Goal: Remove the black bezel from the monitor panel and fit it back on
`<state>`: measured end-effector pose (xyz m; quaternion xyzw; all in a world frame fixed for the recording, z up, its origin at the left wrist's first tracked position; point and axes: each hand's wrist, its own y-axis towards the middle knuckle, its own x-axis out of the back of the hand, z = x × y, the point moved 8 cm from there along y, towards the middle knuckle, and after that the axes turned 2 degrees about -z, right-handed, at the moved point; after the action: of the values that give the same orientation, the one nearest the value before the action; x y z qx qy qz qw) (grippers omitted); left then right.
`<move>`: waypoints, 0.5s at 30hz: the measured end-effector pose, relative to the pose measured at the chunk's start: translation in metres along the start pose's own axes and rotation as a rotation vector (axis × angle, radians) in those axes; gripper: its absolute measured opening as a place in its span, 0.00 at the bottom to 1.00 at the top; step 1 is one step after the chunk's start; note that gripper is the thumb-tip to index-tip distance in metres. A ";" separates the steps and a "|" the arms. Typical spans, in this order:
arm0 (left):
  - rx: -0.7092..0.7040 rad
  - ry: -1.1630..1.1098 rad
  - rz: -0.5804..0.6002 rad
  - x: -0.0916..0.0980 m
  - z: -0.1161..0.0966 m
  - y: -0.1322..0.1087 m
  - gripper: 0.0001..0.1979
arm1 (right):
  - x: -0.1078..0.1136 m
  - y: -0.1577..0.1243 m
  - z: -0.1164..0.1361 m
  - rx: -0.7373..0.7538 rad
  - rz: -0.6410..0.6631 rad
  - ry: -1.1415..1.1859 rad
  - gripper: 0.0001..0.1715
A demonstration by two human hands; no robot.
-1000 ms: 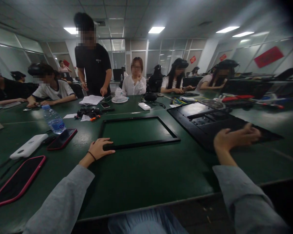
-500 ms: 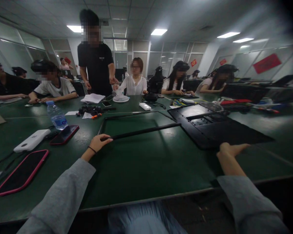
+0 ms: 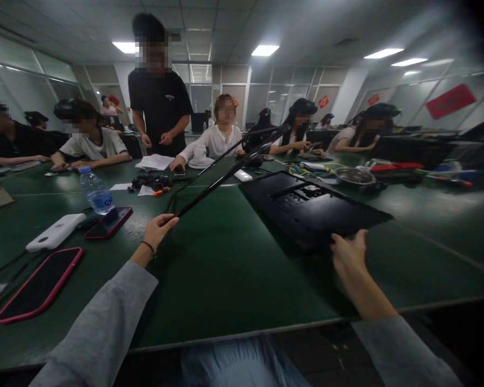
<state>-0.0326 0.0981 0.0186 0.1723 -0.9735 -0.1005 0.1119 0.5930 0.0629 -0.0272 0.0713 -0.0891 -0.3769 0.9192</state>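
Note:
My left hand pinches the near left corner of a thin black rectangular frame, which looks like a monitor bezel. The frame tilts up steeply, its right side raised well off the table. At the right, my right hand grips the near edge of a wide, flat black panel, similar to a monitor back cover. A recessed opening with metal parts shows in its middle. The panel's near edge seems slightly lifted; the fingers beneath it are hidden.
On the left of the green table are a water bottle, a phone, a pink-cased phone and a white power bank. Dark cables, a small fan and a metal bowl lie farther back. Several people sit opposite; one stands.
The frame's right side has swung up from near the table. My right hand has moved left, and the panel has shifted left with it.

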 end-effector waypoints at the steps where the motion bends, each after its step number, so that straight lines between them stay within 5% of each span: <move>1: -0.006 0.009 -0.009 0.001 -0.002 0.000 0.36 | -0.004 -0.004 -0.003 -0.078 0.004 0.024 0.65; 5: -0.081 0.092 -0.018 0.004 -0.010 -0.001 0.30 | -0.033 -0.007 0.000 -0.256 0.229 0.100 0.62; 11: -0.228 0.255 0.006 0.001 -0.023 -0.003 0.24 | -0.096 0.014 0.020 -0.292 0.722 0.046 0.44; 13: -0.270 0.315 0.012 0.000 -0.026 -0.005 0.23 | -0.111 0.028 0.030 -0.194 0.682 0.018 0.35; 15: -0.313 0.368 0.017 -0.003 -0.027 -0.007 0.22 | -0.115 0.043 0.044 -0.064 0.481 0.104 0.23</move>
<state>-0.0210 0.0879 0.0426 0.1601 -0.9107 -0.2159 0.3137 0.5322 0.1712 0.0120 0.0380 -0.0441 -0.1457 0.9876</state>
